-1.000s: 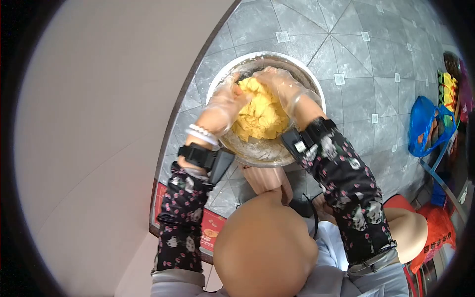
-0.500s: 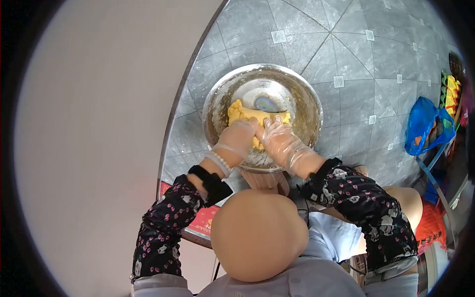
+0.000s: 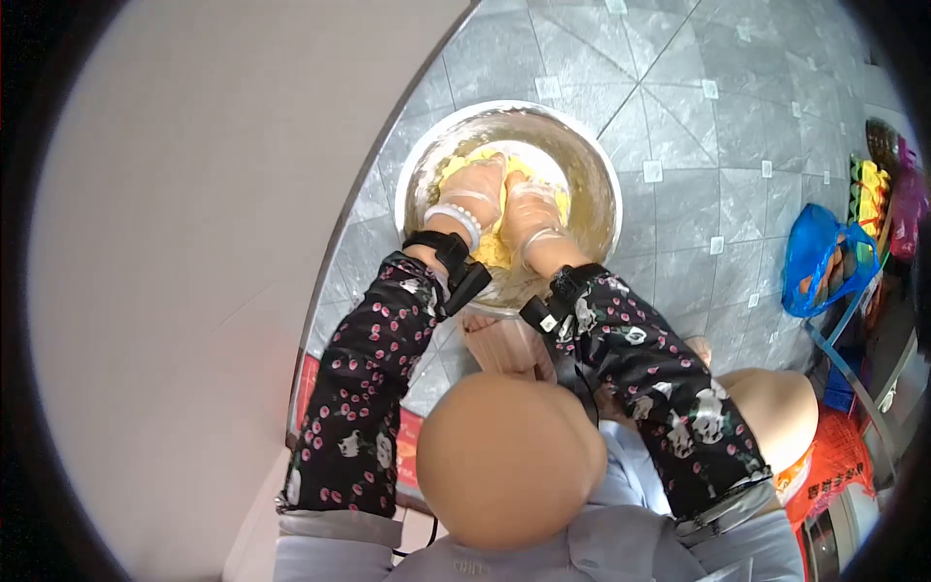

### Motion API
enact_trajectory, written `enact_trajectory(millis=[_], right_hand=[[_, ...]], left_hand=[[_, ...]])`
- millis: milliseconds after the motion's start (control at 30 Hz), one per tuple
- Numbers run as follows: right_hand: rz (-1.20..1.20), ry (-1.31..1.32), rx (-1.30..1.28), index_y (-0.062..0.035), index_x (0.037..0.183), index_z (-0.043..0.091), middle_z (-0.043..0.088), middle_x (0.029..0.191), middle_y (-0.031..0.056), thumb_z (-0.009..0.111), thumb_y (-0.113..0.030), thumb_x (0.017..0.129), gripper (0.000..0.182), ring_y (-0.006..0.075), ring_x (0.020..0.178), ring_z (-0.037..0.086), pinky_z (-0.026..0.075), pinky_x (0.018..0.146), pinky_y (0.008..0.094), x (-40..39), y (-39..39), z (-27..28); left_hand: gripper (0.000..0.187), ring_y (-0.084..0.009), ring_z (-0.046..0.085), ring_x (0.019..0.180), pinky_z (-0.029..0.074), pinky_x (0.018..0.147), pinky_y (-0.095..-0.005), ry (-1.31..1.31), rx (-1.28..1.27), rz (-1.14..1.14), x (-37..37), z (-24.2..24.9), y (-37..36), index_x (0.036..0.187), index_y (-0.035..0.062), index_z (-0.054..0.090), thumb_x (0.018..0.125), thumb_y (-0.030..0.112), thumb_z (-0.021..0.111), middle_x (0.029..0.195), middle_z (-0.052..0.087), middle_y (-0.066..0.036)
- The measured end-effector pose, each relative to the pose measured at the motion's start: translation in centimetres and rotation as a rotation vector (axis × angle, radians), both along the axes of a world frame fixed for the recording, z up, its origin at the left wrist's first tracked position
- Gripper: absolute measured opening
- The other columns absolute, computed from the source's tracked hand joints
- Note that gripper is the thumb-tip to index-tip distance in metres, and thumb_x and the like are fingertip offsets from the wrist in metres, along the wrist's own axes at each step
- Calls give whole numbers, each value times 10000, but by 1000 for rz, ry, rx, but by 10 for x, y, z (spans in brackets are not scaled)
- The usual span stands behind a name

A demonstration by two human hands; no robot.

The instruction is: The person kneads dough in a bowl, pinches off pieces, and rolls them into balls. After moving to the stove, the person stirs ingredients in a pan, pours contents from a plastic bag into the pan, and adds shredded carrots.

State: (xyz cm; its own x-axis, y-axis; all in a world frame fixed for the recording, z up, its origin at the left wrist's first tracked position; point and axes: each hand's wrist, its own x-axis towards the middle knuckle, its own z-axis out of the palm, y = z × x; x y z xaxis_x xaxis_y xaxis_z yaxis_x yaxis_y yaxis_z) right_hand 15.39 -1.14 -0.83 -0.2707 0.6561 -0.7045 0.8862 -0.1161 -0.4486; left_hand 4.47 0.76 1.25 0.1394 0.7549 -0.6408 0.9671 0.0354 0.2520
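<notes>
Red bag (image 3: pixel 840 460), right: bears dark printed characters, creased and too small to read | Grey shirt (image 3: pixel 524 565), lower edge of view: shows faint lettering, illegible | Readable text, brands, numbers: none

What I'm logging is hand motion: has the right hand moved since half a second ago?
Yes: the right hand has moved forward, judged against the small pale floor tiles.

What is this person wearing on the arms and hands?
The left hand and right hand wear clear gloves. Black sleeves bear pink and white prints; black wristbands carry dark boxes; a white beaded bracelet is on the left wrist.
</notes>
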Motion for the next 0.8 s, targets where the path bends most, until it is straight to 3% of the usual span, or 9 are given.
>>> enact_trajectory(millis=[167,267,400,500,600,633,667,733,800], right_hand=[[-25,40,-53,-11,1152,554,616,1113,251,670,-203,783,433,380,1115,566,425,974,429,37,7,39],[-184,88,257,-10,1061,631,632,1113,210,629,-237,829,325,354,1088,582,424,979,408,54,5,29],[-600,134,120,-38,1042,656,651,1053,182,579,-300,879,318,313,987,617,465,907,360,28,37,-33],[15,61,100,-37,1013,664,656,1057,166,541,-351,910,353,280,954,630,485,858,328,19,48,-81],[-591,644,-434,26,1030,649,654,1056,203,437,-364,962,449,283,931,624,490,837,337,11,51,-49],[-730,559,-538,-7,1015,649,664,919,145,580,-382,893,400,210,859,612,488,777,321,11,50,3],[-614,504,-559,-16,1005,644,656,890,129,613,-376,871,385,202,848,610,485,772,328,16,46,21],[-337,403,-539,-41,966,609,641,834,104,663,-365,842,351,189,820,609,482,741,334,26,38,48],[11,330,-364,-81,890,526,627,784,95,681,-357,845,319,180,782,615,480,666,324,35,30,77]], left_hand=[[312,-360,548,1091,439,957,-401,-267,199,19,-6,23,-11,1119,55,571,813,0,552,1078,579,-229],[279,-339,622,840,518,753,-373,-254,1,586,-13,43,-32,1098,3,554,823,43,570,912,626,-152],[230,-318,599,713,492,632,-388,-59,-96,324,-21,-31,-30,1068,-24,551,858,72,551,841,630,-144],[185,-198,585,781,484,679,-334,-124,366,-114,-47,-62,-47,992,-12,589,851,100,549,899,617,-99],[218,-169,567,913,479,799,-286,-584,-36,1037,-21,6,-42,1008,8,608,812,89,557,1011,608,-65],[276,-173,545,1017,455,900,-273,-910,-214,1226,-23,31,-41,1073,28,612,811,97,557,1105,591,-65],[299,-173,546,991,453,905,-287,-1035,-101,948,-47,9,-53,1118,33,587,834,126,569,1054,594,-91],[267,-180,549,964,470,858,-319,-335,-443,1002,-13,84,-16,1080,54,591,821,117,614,1007,586,-66],[309,-220,585,945,483,802,-339,-412,-279,418,-26,63,-31,1087,78,582,790,98,667,997,613,-86]])
